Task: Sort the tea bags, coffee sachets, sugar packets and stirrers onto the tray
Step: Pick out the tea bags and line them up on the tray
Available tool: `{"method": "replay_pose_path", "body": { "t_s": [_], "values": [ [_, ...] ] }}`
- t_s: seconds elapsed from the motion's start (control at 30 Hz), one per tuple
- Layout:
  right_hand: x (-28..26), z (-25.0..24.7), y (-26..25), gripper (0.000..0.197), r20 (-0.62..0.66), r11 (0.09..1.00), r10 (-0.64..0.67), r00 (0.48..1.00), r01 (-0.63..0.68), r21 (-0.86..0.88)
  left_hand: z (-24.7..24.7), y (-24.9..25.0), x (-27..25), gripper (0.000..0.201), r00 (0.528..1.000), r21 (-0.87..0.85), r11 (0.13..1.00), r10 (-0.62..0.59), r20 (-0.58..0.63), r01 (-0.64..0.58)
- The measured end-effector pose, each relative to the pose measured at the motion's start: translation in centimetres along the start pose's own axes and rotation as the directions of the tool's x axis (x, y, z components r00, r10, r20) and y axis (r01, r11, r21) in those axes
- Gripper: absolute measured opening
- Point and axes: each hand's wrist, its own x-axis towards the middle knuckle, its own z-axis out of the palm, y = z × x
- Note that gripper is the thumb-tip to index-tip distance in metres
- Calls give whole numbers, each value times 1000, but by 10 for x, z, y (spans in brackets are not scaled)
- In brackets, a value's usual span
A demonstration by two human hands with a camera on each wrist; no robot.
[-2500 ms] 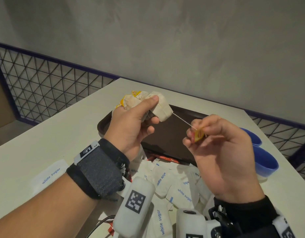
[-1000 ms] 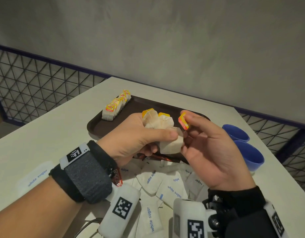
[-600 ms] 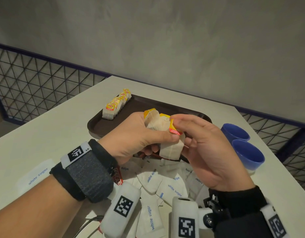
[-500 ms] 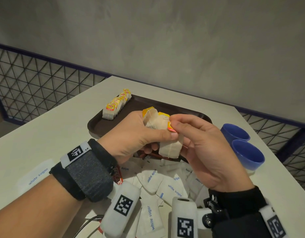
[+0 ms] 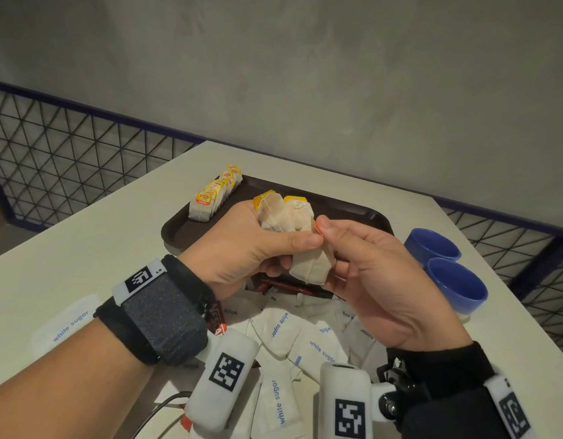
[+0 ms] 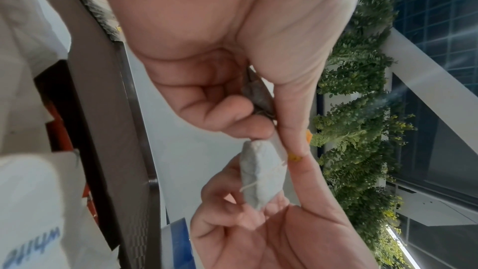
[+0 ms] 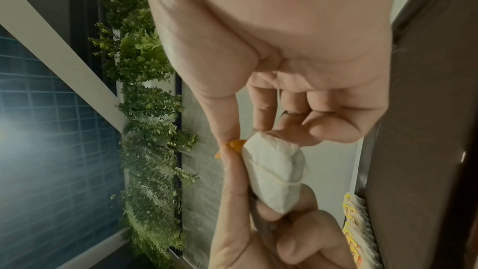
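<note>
Fingers (image 5: 275,267) of the left hand (image 5: 242,248) are curled round a small clump of tea bags (image 5: 286,217), thumb clamped across the front, while the right hand (image 5: 375,274) pinches an orange paper tag (image 5: 316,230) between thumb and forefinger, right against that thumb, and cups the lowest bag (image 5: 311,264) with its other fingers. Both hands hang above the near rim of the tray (image 5: 178,236), the landmark for everything else. Nearest the person, short of the tray, a heap of sugar packets (image 5: 308,340) lies unsorted on the bench (image 5: 83,236), one stray packet (image 5: 66,324) off to the left of the heap, and red-brown coffee sachets (image 5: 283,285) peep out at the tray's near edge under the hands. On the tray itself, at its far left corner, a neat row of tea bags (image 5: 215,194) already stands on edge. To the right of the tray sit two blue bowls (image 5: 444,264). No stirrers can be made out. The step in hand looks to be the tea-bag stage: tidying a tag and its thread (image 7: 276,178), which wraps round one bag, so the clump can be set down cleanly. Next, I judge, the tag needs tucking against its bag, then the clump carried to the far left corner and stood beside the row without toppling it; sugar and coffee are not yet begun.
</note>
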Motion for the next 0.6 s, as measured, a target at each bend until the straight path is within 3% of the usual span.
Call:
{"method": "replay_pose_path", "body": {
  "t_s": [0.13, 0.27, 0.37, 0.47, 0.6],
  "values": [
    [2, -1, 2, 39, -58, 1000, 6, 998, -6, 9, -2, -2, 2, 24, 1000, -12, 1000, -1, -10, 1],
    [2, -1, 3, 35, -104, 999, -11, 994, 16, 48, -6, -1, 5, 37, 997, -51, 999, -14, -76, 10],
    [3, -1, 3, 35, -134, 999, -28, 991, 34, 42, -8, 2, 7, 16, 993, -87, 996, -4, -119, -7],
    [3, 0, 3, 31, -161, 998, -29, 987, 37, 42, -9, 2, 8, 9, 987, -108, 993, 21, -158, -38],
    [3, -1, 3, 24, -202, 995, -50, 978, 65, 69, -9, 0, 8, 30, 984, -62, 996, 46, -171, -57]
  ]
}}
